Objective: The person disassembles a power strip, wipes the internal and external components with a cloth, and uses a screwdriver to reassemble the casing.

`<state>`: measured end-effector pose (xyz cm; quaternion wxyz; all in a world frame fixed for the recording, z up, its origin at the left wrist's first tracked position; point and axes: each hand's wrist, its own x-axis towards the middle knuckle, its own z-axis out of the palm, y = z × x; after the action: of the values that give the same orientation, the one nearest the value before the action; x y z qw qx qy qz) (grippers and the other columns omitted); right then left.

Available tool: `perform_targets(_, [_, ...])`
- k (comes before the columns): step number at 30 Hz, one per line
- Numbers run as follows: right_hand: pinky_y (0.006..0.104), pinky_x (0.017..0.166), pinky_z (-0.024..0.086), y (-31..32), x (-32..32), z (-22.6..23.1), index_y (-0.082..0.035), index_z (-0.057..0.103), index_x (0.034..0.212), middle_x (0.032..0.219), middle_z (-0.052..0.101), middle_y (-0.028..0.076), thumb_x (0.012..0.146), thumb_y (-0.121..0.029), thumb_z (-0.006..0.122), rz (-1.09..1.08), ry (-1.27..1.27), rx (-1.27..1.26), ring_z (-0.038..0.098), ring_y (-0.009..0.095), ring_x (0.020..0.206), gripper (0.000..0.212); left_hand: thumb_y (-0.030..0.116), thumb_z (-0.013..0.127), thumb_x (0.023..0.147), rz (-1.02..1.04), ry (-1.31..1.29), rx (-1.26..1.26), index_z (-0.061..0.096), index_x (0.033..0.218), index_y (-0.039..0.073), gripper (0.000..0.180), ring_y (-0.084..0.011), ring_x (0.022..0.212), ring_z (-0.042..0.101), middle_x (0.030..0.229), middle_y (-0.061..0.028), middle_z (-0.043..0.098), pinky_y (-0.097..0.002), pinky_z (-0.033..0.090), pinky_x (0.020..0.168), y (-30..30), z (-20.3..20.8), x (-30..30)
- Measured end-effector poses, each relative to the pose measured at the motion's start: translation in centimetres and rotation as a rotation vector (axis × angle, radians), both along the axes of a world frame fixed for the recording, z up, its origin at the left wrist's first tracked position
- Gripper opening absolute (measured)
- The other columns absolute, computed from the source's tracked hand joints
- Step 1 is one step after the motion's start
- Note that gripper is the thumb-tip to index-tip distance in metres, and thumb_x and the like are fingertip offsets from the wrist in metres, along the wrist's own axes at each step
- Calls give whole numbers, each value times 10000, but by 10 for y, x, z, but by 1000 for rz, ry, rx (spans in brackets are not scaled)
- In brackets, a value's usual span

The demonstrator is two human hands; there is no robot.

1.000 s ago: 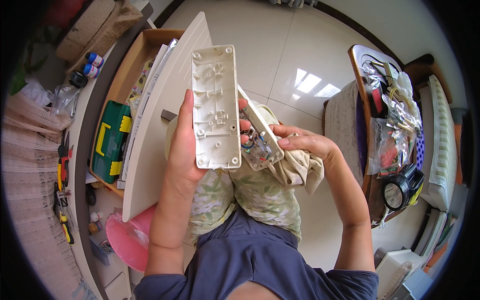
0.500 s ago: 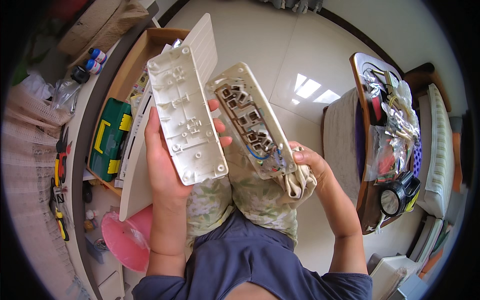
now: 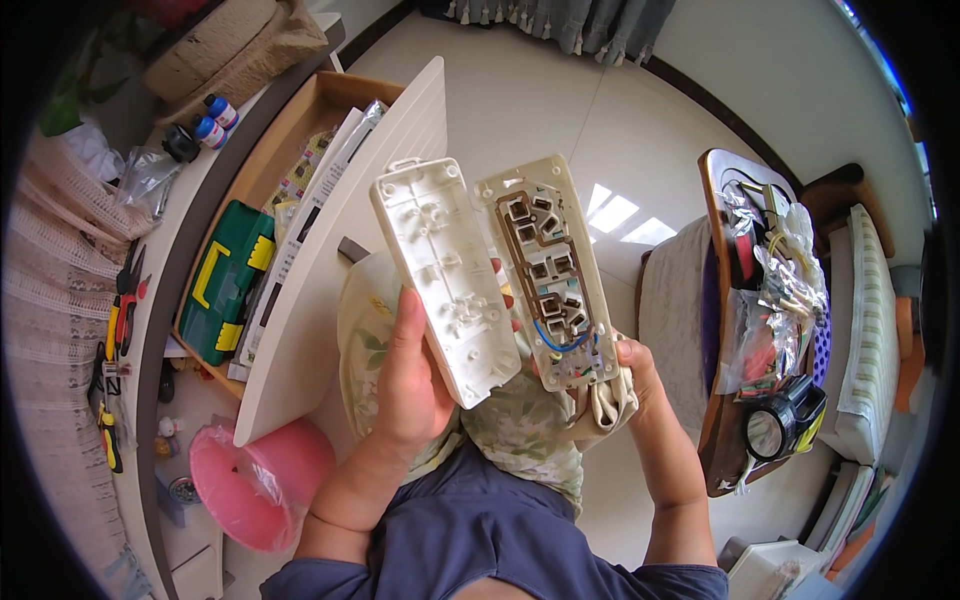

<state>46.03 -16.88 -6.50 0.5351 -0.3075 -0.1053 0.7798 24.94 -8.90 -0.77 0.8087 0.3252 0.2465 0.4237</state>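
Left of your left fingers lies a green toolbox. Your left hand is partly curled around the white cover, thumb along its left edge, fingertips showing past its right. Just beside those fingertips is the socket base, insides exposed, a blue wire near its lower end; your right hand is closed on that end with a cloth. You seem to be holding both halves apart; the next move likely calls for steady fingers clear of the wire.

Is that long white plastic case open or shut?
Open. The left hand holds the cover; the right hand holds the other half, its brown strips and blue wire showing.
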Motion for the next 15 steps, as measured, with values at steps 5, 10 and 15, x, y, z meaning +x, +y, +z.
perform_targets(5, [330, 777, 564, -3, 5, -13, 100, 534, 1153, 990, 643, 190, 684, -298, 697, 8, -5, 6, 667, 240, 842, 636, 472, 332, 992, 20, 6, -48, 317, 1405, 17, 615, -224, 1177, 521, 1328, -133, 485, -383, 417, 1002, -6, -2, 2])
perform_targets(10, [330, 755, 569, -1, 6, -11, 98, 535, 1150, 977, 644, 187, 682, -299, 698, 24, -30, 27, 667, 239, 826, 635, 422, 348, 998, 24, -48, -59, 329, 1405, 18, 575, -242, 1220, 493, 1354, -132, 477, -396, 386, 1034, -6, -5, 2])
perform_targets(15, [330, 776, 562, -1, 3, -8, 105, 529, 1154, 992, 640, 193, 688, -305, 682, 0, -23, 6, 666, 241, 838, 639, 421, 345, 998, 31, -40, -50, 314, 1413, 16, 581, -242, 1218, 495, 1362, -135, 467, -395, 390, 1030, -6, -5, 3])
